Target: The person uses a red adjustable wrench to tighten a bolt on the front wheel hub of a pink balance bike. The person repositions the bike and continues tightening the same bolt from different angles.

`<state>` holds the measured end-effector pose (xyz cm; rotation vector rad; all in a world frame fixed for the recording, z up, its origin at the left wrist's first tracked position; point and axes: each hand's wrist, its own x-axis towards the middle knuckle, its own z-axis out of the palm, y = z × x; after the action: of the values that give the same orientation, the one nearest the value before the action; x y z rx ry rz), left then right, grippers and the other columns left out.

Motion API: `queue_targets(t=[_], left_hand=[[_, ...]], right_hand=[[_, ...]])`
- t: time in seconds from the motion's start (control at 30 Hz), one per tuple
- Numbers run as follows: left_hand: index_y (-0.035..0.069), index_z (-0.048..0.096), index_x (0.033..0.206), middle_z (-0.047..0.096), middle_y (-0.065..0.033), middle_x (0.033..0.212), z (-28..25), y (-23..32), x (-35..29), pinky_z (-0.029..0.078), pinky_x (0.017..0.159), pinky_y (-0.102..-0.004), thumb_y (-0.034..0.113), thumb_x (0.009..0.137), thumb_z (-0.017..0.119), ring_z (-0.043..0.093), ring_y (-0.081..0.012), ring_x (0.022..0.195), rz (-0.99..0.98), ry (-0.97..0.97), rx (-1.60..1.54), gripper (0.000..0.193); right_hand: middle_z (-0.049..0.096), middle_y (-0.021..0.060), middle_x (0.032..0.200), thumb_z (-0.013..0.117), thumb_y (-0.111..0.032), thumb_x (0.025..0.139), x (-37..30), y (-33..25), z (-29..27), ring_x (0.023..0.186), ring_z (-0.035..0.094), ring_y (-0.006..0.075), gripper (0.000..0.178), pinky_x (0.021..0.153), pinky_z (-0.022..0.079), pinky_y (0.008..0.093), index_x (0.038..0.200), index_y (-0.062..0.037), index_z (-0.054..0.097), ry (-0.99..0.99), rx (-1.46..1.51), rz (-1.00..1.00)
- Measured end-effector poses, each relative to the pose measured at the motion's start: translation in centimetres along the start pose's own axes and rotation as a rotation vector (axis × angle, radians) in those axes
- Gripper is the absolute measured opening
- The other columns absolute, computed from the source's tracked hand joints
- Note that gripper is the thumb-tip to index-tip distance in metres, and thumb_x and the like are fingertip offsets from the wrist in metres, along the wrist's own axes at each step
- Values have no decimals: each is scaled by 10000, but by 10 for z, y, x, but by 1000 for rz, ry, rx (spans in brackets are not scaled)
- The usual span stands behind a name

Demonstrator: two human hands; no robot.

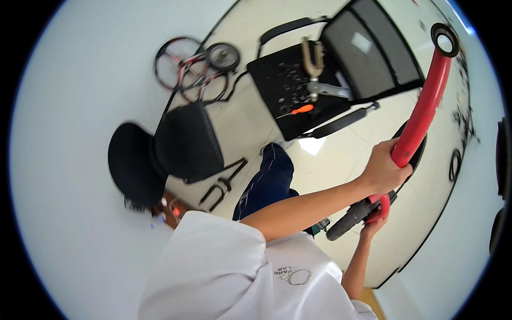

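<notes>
A red bicycle frame [424, 114] slants up to the far right, with a round black-rimmed opening at its upper end. My left hand [386, 168] is closed around its thick tube, fingers wrapped underneath. Lower down, my right hand [376, 226] grips a curved red part of the same frame. Beside that hand is a wheel with a black tyre [346, 223], partly covered by my left forearm and the frame. The fingers of my right hand are partly hidden behind the red part.
Ahead stands a black armchair [266, 69] bearing a beige fork [313, 63], a grey metal part [330, 89], an orange-handled screwdriver [303, 109] and small hardware. Left are another black chair [189, 141] and red-rimmed wheels [178, 65]. A black bicycle fork [223, 185] lies on the floor.
</notes>
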<state>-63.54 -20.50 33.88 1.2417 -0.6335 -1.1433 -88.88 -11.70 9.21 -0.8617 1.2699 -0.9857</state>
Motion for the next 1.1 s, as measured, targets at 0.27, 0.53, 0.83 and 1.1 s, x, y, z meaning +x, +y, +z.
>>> queue_targets(t=[0.27,0.53,0.83,1.1], left_hand=[[3,583,780,589,-16,683,-100,53,-21,456,560,-288,22,733,654,550,-105,603,195,172,-64,87],[-10,584,936,611,-79,804,-186,119,50,498,620,-299,-34,773,651,603,-161,662,122,59,-157,178],[76,495,1089,541,-81,883,-389,103,206,462,861,-384,15,841,586,543,-193,800,-162,-178,-271,271],[73,459,1055,498,-67,878,-551,6,320,452,892,-395,45,837,539,505,-192,807,-150,-134,-269,234]], right_hand=[[562,24,809,572,-196,951,-2,-51,131,678,541,84,224,574,423,231,1084,-15,562,-61,-47,-88],[530,36,752,598,-112,899,16,-64,268,676,493,92,179,608,405,275,1002,29,559,-64,-200,-115],[605,200,705,660,-221,865,60,9,474,636,605,338,291,633,465,406,1021,8,570,169,-312,-75],[677,227,820,632,-295,856,149,96,576,813,648,455,318,737,508,515,1043,-39,602,163,-567,-135]])
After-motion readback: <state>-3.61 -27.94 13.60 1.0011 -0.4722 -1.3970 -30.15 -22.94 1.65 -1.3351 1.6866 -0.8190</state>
